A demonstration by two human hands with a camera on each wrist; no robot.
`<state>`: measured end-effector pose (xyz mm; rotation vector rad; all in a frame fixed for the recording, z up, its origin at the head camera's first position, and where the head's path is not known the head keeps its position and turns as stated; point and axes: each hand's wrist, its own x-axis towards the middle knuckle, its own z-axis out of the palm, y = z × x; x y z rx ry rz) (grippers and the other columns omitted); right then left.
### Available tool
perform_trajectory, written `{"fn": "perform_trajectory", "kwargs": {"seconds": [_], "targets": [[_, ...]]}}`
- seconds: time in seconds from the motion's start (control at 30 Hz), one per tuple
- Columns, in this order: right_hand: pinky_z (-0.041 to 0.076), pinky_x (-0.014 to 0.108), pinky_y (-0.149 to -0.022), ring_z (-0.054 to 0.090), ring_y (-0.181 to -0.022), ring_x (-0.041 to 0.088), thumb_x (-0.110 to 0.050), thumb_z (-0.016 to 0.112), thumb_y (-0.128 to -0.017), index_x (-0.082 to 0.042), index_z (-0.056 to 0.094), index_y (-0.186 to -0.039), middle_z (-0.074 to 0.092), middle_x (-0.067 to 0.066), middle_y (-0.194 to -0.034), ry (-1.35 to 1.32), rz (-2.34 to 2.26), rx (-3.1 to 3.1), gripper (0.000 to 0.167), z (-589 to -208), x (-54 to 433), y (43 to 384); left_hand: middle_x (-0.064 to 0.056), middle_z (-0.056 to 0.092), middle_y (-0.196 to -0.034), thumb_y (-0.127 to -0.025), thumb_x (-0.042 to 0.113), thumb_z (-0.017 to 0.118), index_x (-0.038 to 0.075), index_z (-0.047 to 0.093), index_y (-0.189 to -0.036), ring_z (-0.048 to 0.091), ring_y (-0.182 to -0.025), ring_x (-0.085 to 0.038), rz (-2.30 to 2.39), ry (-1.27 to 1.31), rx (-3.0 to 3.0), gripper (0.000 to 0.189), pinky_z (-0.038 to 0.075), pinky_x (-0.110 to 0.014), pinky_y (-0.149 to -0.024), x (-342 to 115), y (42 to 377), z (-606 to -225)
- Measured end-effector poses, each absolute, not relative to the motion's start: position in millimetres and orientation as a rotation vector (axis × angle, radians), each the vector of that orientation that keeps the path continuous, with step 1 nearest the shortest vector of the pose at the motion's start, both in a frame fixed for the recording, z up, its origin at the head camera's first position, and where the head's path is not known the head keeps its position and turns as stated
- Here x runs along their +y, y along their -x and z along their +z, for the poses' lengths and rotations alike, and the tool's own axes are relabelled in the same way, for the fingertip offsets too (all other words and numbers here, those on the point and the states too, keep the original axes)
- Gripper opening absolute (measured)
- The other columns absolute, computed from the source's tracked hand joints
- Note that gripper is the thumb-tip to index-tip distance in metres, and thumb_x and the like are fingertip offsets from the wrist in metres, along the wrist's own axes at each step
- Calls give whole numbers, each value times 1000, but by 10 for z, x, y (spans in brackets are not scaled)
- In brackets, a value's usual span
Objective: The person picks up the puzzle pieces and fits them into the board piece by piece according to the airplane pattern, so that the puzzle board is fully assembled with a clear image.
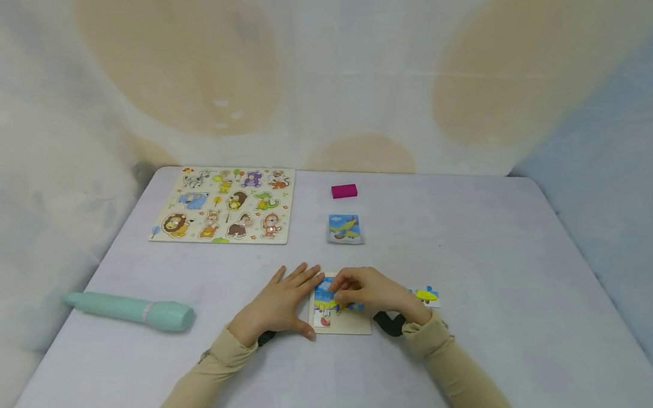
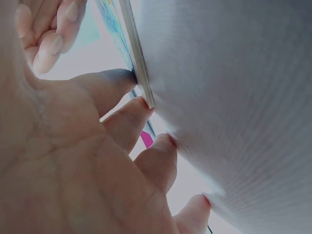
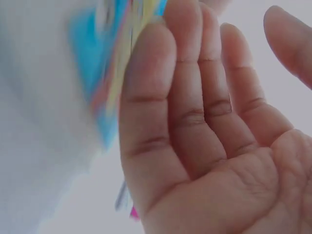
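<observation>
Visibly, the pale puzzle board (image 1: 353, 327) bears blue and yellow pieces (image 1: 322, 298).

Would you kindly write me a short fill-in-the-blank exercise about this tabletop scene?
In the head view, the left hand rests against the ____ side of the small rectangular wooden jigsaw board.
The small magenta rectangular block lies ____ from the left hand than the blue-and-yellow airplane card.
Pieces on the large cream rectangular board show ____.
Missing: left; farther; animals.
</observation>
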<state>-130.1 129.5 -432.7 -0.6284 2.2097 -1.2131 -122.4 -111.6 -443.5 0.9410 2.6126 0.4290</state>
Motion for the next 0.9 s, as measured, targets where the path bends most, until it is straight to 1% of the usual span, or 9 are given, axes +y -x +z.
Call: {"fn": "perform_trajectory", "kwargs": {"seconds": [0.1,0.2,0.3,0.43,0.53,0.6,0.67,0.8,0.9], "targets": [[51,25,-79,62,-89,14,-21,62,-95,-5,65,-110,68,6,-101,556,-1239,2268,22,-4298,1529,1299,-5,26,-161,-62,56,83,13,32,-152,18,-150,-32,435,-940,2611,112,12,-62,-119,-1120,1208,-4458],[51,26,-71,59,-88,17,-22,63,-94,-7,65,-110,67,6,-101,445,-1235,2341,22,-4309,1780,1248,-5,27,-161,-61,55,84,13,32,-152,18,-150,-32,441,-925,2603,113,12,-62,-119,-1124,1169,-4493],[52,26,-70,60,-90,18,-20,65,-92,-7,64,-112,68,7,-104,381,-1246,2377,23,-4365,2026,1182,-5,27,-161,-61,56,84,13,33,-152,18,-151,-32,432,-919,2597,113,12,-62,-119,-1138,1136,-4526],[51,22,-68,59,-81,13,-14,70,-87,-4,62,-116,67,11,-109,361,-1258,2398,32,-4413,2332,1107,-5,26,-161,-61,57,84,14,31,-152,18,-151,-31,423,-933,2601,113,12,-62,-119,-1147,1143,-4538],[45,20,-60,51,-70,10,-12,75,-82,-3,60,-117,64,12,-108,352,-1191,2416,40,-4413,2508,1054,-4,25,-161,-62,57,83,14,31,-153,17,-151,-31,416,-939,2599,113,12,-61,-119,-1144,1158,-4540],[42,20,-59,46,-69,10,-11,78,-79,-3,60,-116,62,10,-105,367,-1130,2432,42,-4419,2567,1030,-5,25,-161,-62,57,83,14,31,-153,17,-151,-31,409,-944,2597,113,12,-62,-119,-1141,1167,-4537],[42,20,-61,46,-71,11,-10,79,-78,-4,60,-114,60,8,-102,388,-1097,2445,41,-4432,2573,1027,-4,25,-161,-62,57,83,14,30,-153,17,-151,-31,394,-946,2598,114,12,-62,-119,-1138,1179,-4524],[42,21,-63,47,-74,13,-6,76,-80,-5,62,-108,61,7,-100,383,-1054,2558,31,-4456,2508,1075,-4,25,-161,-62,57,84,14,30,-153,18,-151,-31,381,-953,2614,114,13,-62,-119,-1122,1211,-4482],[42,21,-62,46,-75,15,-1,72,-83,-5,64,-106,60,9,-104,346,-1027,2642,25,-4461,2460,1116,-4,25,-161,-61,56,84,14,30,-153,18,-151,-30,380,-942,2625,114,13,-61,-119,-1117,1223,-4458]]}}
